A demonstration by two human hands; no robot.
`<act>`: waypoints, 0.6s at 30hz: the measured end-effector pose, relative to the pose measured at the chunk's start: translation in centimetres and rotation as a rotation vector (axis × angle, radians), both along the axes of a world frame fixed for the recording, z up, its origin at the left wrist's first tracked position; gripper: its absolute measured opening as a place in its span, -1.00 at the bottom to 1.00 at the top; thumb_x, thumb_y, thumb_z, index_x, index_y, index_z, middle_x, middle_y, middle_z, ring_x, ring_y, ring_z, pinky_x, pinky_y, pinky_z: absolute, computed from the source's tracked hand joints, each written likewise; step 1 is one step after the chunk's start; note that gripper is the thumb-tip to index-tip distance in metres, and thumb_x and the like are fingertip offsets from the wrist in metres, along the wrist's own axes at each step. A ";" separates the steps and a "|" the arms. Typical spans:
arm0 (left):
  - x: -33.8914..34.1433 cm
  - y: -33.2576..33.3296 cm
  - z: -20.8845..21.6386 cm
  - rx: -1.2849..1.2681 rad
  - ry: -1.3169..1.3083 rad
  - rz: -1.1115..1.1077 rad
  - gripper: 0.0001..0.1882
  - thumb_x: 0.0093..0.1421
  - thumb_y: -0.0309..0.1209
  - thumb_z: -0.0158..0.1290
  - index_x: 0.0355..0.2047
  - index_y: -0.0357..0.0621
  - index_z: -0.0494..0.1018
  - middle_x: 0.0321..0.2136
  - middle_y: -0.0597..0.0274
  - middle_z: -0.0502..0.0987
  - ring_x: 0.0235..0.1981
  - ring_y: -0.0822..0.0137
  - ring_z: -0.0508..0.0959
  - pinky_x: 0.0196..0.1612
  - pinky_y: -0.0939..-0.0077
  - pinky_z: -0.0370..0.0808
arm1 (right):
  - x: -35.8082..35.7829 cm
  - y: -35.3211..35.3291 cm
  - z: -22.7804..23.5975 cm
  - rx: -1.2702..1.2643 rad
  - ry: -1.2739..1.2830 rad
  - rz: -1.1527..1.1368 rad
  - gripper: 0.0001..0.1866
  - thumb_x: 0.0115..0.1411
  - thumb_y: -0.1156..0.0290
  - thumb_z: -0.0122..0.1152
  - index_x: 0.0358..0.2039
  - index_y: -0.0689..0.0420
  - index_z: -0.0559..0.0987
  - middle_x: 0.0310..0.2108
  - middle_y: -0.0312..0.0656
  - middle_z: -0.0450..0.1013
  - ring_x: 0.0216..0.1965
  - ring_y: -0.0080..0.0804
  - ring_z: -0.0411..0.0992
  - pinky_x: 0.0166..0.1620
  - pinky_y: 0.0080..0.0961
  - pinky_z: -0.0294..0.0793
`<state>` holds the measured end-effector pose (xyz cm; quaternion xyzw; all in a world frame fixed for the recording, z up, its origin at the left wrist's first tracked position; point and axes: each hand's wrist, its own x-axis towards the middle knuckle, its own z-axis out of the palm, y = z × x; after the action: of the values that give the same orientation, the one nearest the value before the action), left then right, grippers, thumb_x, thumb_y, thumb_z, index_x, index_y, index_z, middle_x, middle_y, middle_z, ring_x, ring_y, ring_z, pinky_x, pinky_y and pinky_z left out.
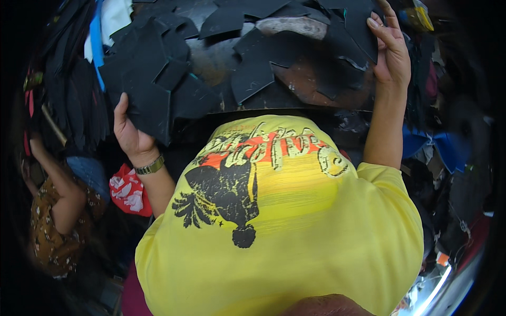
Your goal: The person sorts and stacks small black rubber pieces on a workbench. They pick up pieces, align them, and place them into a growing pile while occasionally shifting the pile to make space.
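My left hand (pixel 132 132), with a metal watch (pixel 150 166) on its wrist, grips the near left edge of some flat black cut pieces (pixel 145 100). The thumb shows beside the edge; the other fingers are hidden beneath. At the far right, my right hand (pixel 391 50) pinches the edge of another flat black piece (pixel 361 31), thumb and fingers bent against it. Several more black cut pieces (pixel 254 81) with angled and curved edges lie overlapping between the hands, on a dark, worn tabletop (pixel 213 58). Their exact material cannot be told.
At the left, another person's arm (pixel 66 203) and patterned brown top show. Dark strips (pixel 79 95) hang there beside a blue strip (pixel 96 47) and white cloth (pixel 115 21). A red-and-white bag (pixel 128 192) sits near my left forearm. Blue material (pixel 448 150) lies at the right.
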<state>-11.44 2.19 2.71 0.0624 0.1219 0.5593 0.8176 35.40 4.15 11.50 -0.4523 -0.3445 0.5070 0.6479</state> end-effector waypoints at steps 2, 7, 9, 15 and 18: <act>0.2 0.0 0.1 -0.003 0.015 -0.007 -0.60 0.40 -0.37 -0.10 0.15 -0.39 0.38 0.09 -0.09 0.52 0.12 0.02 0.53 0.23 0.06 0.43 | 0.5 0.0 0.2 0.019 -0.012 -0.051 -0.27 0.03 0.75 0.26 0.25 0.12 0.35 -0.25 -0.33 0.46 -0.21 -0.60 0.49 -0.09 -0.65 0.54; 0.8 0.0 -0.1 -0.023 0.015 -0.064 -0.61 0.40 -0.37 -0.11 0.12 -0.39 0.40 0.08 -0.10 0.53 0.10 0.02 0.55 0.22 0.08 0.44 | 2.0 -0.4 0.0 0.041 0.064 -0.040 -0.33 0.10 0.74 0.19 0.25 0.12 0.36 -0.16 -0.27 0.47 -0.13 -0.49 0.50 0.00 -0.54 0.56; 1.0 0.0 -0.1 -0.035 0.029 -0.073 -0.61 0.40 -0.37 -0.10 0.11 -0.39 0.41 0.07 -0.09 0.54 0.09 0.02 0.56 0.21 0.08 0.45 | 2.5 -0.8 -0.6 0.029 0.086 -0.016 -0.36 0.12 0.74 0.17 0.24 0.13 0.36 -0.12 -0.24 0.48 -0.10 -0.45 0.51 0.04 -0.50 0.56; 0.9 0.2 0.2 -0.031 0.030 -0.059 -0.61 0.39 -0.38 -0.09 0.11 -0.39 0.42 0.07 -0.09 0.54 0.09 0.03 0.56 0.21 0.09 0.45 | 3.5 -1.1 -1.7 0.031 0.101 0.011 -0.38 0.13 0.74 0.17 0.23 0.14 0.37 -0.02 -0.15 0.47 -0.06 -0.38 0.53 0.06 -0.44 0.56; 0.5 0.3 0.5 -0.007 0.004 -0.070 -0.60 0.40 -0.37 -0.11 0.14 -0.39 0.40 0.11 -0.11 0.50 0.12 0.03 0.53 0.24 0.07 0.42 | 3.7 -1.2 -1.8 0.029 0.119 -0.007 -0.38 0.13 0.75 0.16 0.23 0.13 0.37 -0.04 -0.15 0.48 -0.08 -0.39 0.53 0.04 -0.47 0.57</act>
<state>-10.93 2.46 3.17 0.0647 0.1233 0.5296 0.8367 39.05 2.92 9.70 -0.4132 -0.3112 0.5257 0.6754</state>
